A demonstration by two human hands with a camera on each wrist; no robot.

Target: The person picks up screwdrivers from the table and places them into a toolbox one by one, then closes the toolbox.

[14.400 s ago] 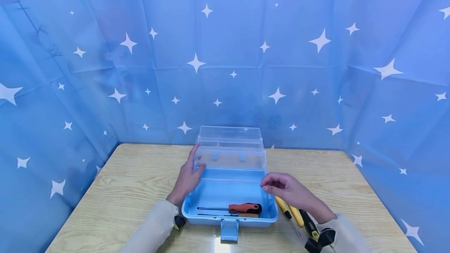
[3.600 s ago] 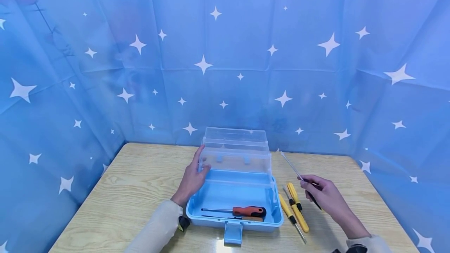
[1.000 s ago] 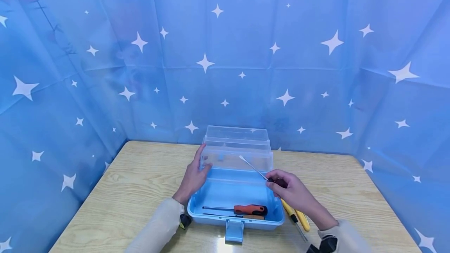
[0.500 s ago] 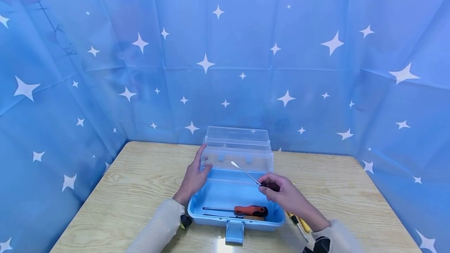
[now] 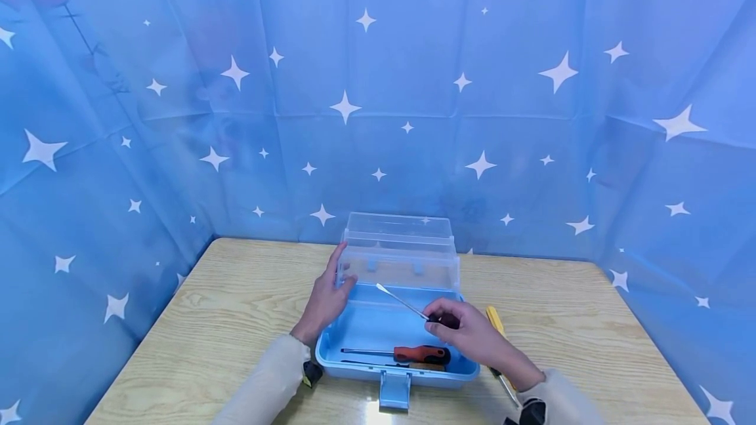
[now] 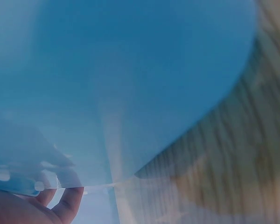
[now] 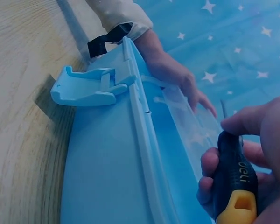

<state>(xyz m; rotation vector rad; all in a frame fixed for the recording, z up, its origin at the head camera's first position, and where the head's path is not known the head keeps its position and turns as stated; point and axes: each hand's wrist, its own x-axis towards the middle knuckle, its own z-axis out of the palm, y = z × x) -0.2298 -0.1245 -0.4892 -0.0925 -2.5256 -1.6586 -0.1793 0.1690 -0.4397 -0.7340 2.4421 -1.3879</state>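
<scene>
Metal-shafted screwdriver with black-and-yellow handle (image 7: 234, 168): I see fingers of the right hand (image 5: 469, 333) curled round it, above the open light-blue plastic toolbox (image 5: 348, 370), tip between its side walls. Flat blue plastic latch (image 5: 394, 391) juts past the front rim. Red-and-black-handled screwdriver (image 5: 422, 354) lies just inside that rim. Pale wood tabletop (image 5: 189, 333) runs wide leftward. Left hand (image 5: 325, 300) grips the clear plastic lid (image 5: 397, 228) by its left edge. Star-printed blue curtain (image 5: 378, 58) behind.

Tools (image 5: 422, 353) lie in the toolbox (image 5: 366, 326) on the table (image 5: 177, 346).
</scene>
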